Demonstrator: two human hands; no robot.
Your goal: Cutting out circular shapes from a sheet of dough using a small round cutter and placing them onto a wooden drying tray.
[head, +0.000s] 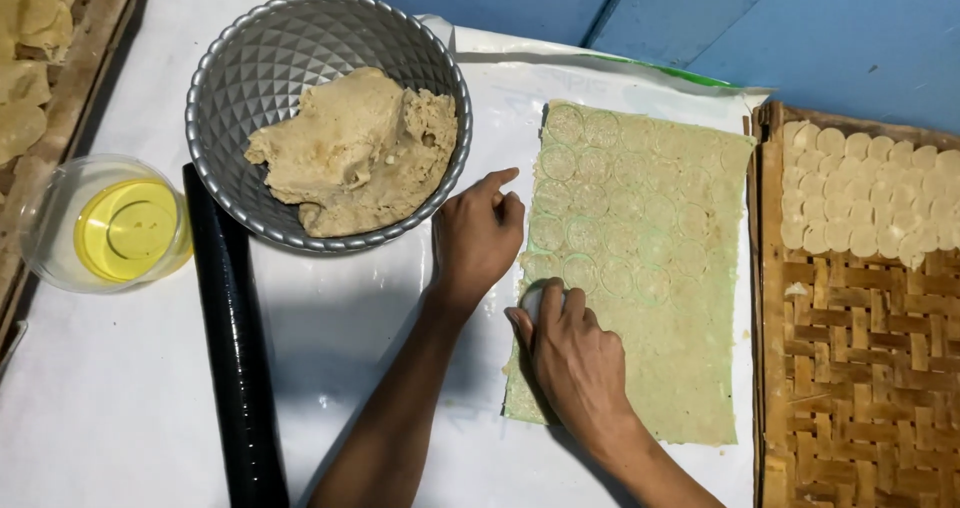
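The right hand (575,353) is clamped on a small round white cutter (533,298), pressing circles into the thin, pale green dough sheet (660,298) on the white-covered worktop (120,398). The left hand (478,238), fingers loosely spread and holding nothing, steadies the sheet's edge. The dough looks soft and easily torn, best lifted by its edges.

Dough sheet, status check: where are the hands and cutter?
Right hand pressing round cutter into dough sheet. Left hand steadying sheet's left edge. Nothing blocking the uncut area.
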